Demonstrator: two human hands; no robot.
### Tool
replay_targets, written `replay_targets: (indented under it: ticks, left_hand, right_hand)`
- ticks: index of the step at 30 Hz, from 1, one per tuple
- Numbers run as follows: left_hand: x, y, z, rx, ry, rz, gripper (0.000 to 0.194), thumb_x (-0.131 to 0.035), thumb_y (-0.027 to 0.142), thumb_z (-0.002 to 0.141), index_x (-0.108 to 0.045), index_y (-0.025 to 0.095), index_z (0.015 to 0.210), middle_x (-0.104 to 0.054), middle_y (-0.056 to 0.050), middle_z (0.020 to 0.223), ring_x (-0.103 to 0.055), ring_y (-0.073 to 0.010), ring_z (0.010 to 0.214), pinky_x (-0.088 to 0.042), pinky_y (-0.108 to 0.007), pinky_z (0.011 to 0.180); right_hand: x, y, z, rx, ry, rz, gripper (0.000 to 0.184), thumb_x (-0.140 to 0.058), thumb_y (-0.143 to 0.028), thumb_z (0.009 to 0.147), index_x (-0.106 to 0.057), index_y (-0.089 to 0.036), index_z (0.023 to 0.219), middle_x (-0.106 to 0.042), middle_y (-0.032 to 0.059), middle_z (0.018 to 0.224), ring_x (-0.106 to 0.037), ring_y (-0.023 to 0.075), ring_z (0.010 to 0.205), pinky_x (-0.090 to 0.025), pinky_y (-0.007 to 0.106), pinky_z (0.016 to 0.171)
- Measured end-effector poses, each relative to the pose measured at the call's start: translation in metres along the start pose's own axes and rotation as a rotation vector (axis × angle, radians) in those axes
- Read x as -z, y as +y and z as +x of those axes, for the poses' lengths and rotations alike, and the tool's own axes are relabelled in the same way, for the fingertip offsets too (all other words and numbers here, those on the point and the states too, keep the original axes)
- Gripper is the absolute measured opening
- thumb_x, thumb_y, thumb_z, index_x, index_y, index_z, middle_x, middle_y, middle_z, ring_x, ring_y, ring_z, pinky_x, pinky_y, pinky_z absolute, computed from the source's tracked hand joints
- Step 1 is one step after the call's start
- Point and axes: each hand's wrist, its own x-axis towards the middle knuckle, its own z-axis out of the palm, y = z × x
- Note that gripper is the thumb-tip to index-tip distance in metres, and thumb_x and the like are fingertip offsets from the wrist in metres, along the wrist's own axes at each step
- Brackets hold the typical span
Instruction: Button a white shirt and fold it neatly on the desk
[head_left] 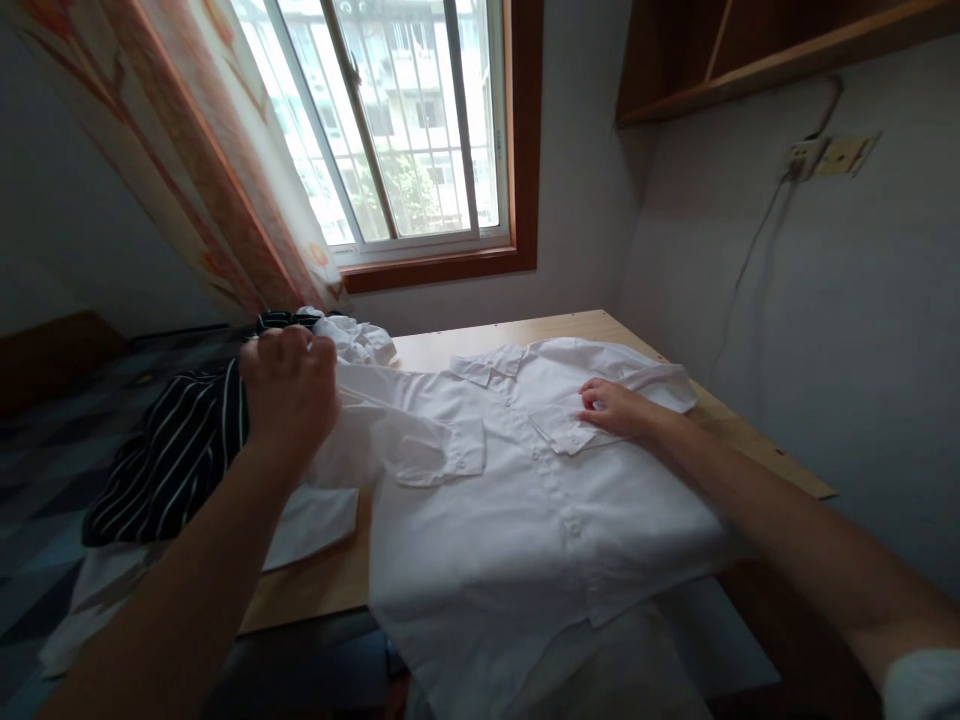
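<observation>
I have one white shirt (465, 530) spread front-up on the tabletop (772, 460), its hem hanging past the near edge; both cuffs (466, 450) lie turned in across the front, while the body is unfolded, so I judge the folding only partway along. My right hand (607, 408) has its grip nearly together at one cuff and my left hand (289, 385) curls by the opposite sleeve, though I cannot tell whether either clamps cloth. Farther left I count one striped garment (172, 455) and one white bundle (364, 343).
</observation>
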Motion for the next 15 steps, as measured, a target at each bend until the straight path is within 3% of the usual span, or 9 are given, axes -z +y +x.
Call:
replay_targets:
  ticks: [3,6,9,12,15]
  left_hand:
    - [-0.02,0.035,-0.011,-0.097,-0.085,-0.058,0.045,-0.049,0.023,0.086,-0.052,0.019,0.131,-0.044,-0.014,0.144,-0.033,-0.0331,0.136,-0.025,-0.052,0.112]
    - [-0.057,0.089,-0.026,-0.228,-0.314,-0.226,0.047,-0.049,0.033,0.091,-0.05,0.024,0.137,-0.046,-0.013,0.147,-0.037,-0.0321,0.137,-0.028,-0.051,0.113]
    - [-0.095,0.132,-0.043,-0.113,-0.524,-0.32,0.053,-0.044,0.042,0.095,-0.044,0.024,0.144,-0.038,-0.015,0.154,-0.033,-0.0383,0.141,-0.026,-0.06,0.11]
    - [-0.119,0.145,-0.055,-0.144,-0.609,-0.374,0.057,-0.039,0.05,0.096,-0.041,0.025,0.147,-0.033,-0.015,0.157,-0.026,-0.039,0.145,-0.019,-0.064,0.112]
    - [-0.124,0.135,-0.066,-0.223,-0.648,-0.394,0.058,-0.034,0.054,0.096,-0.041,0.026,0.147,-0.033,-0.013,0.157,-0.025,-0.0374,0.146,-0.017,-0.063,0.114]
  right_hand:
    - [0.0,-0.005,0.01,-0.067,0.008,-0.034,0.022,-0.057,-0.034,0.087,-0.068,-0.015,0.09,-0.068,0.0105,0.099,-0.062,0.0215,0.089,-0.047,0.032,0.083]
    - [-0.008,-0.015,0.02,-0.093,0.081,-0.099,0.041,-0.055,-0.039,0.091,-0.059,-0.019,0.126,-0.06,0.014,0.131,-0.051,0.0291,0.124,-0.036,0.047,0.105]
    - [-0.022,-0.024,0.025,-0.121,-0.005,-0.128,0.051,-0.046,-0.051,0.095,-0.049,-0.028,0.14,-0.042,0.0111,0.152,-0.031,0.0323,0.143,-0.021,0.06,0.113]
    - [-0.032,-0.032,0.018,-0.174,-0.089,-0.119,0.052,-0.034,-0.051,0.099,-0.046,-0.029,0.144,-0.035,0.0102,0.156,-0.028,0.0323,0.144,-0.019,0.062,0.113]
    - [-0.028,-0.045,-0.004,-0.123,-0.106,-0.134,0.054,-0.034,-0.053,0.099,-0.047,-0.026,0.145,-0.037,0.0123,0.155,-0.032,0.032,0.142,-0.025,0.057,0.113]
